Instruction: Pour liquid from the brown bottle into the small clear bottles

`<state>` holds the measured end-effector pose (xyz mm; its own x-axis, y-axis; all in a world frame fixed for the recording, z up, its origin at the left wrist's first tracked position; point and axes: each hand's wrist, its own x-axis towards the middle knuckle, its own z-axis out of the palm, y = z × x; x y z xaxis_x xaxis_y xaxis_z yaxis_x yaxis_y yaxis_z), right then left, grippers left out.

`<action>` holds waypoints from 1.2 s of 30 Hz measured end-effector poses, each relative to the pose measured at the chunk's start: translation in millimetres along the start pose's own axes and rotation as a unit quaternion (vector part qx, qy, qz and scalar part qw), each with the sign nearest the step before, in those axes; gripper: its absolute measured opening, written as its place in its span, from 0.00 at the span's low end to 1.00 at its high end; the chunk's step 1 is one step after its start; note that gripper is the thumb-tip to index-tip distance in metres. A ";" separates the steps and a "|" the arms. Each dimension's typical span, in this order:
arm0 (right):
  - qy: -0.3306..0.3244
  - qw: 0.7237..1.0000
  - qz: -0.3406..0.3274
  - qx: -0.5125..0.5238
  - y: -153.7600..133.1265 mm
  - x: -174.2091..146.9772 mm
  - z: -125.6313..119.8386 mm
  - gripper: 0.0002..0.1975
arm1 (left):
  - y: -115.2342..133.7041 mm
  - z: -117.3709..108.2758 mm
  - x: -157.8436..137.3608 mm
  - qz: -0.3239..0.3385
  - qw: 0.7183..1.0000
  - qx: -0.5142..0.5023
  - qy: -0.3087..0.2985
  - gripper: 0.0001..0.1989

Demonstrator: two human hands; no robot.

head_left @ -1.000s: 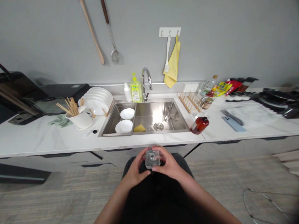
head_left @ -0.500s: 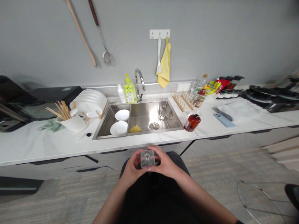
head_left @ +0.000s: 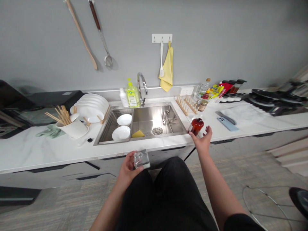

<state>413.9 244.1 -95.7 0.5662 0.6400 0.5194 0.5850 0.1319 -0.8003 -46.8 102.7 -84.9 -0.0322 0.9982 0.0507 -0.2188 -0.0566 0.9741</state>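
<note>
My left hand [head_left: 129, 169] is closed around a small clear square container [head_left: 141, 159], held in front of the counter's edge over my lap. The container is see-through, with its contents too small to make out. At the counter's front edge, right of the sink, stands an amber bottle [head_left: 197, 125] with a pale label. My right hand [head_left: 202, 138] is just in front of it, thumb on its left side and fingers spread on its right. Whether the skin touches the bottle I cannot tell.
The steel sink [head_left: 158, 117] holds two white bowls [head_left: 121, 133] and a yellow sponge [head_left: 138, 133]. A utensil cup [head_left: 75, 129] and upright plates [head_left: 90, 107] stand to its left. On the right lie a wooden rack [head_left: 181, 107] and a blue phone [head_left: 227, 124].
My right hand has let go of the clear container and moved right and up to the amber bottle. My left hand keeps the container, shifted slightly left and tilted.
</note>
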 end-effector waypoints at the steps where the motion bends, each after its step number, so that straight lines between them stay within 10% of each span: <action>1: -0.010 1.000 0.013 0.006 4.3 5.7 5.6 0.69 | 2.8 -0.9 2.7 0.005 1.000 -0.003 0.003 0.43; 8: -0.039 0.993 0.107 0.026 9.0 28.7 22.5 0.64 | 18.1 -8.6 26.7 0.040 0.999 -0.017 -0.003 0.42; 15: -0.052 0.990 -0.024 0.128 -29.8 25.1 25.9 0.48 | 20.4 -14.9 67.9 0.070 0.997 -0.015 0.007 0.41; 23: -0.305 0.930 -0.049 0.198 -85.4 15.5 114.7 0.47 | 22.6 -21.8 153.5 0.077 0.996 -0.027 -0.017 0.42; 36: -0.397 0.870 0.066 0.286 -89.6 -9.8 226.2 0.46 | -5.9 6.8 268.4 0.047 0.991 -0.120 -0.041 0.35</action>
<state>224.6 397.3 -96.8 -0.1062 0.9693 0.2217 0.0327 0.2263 -0.9735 -47.5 371.1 -75.5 0.0138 0.9861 0.1657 -0.4451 -0.1423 0.8841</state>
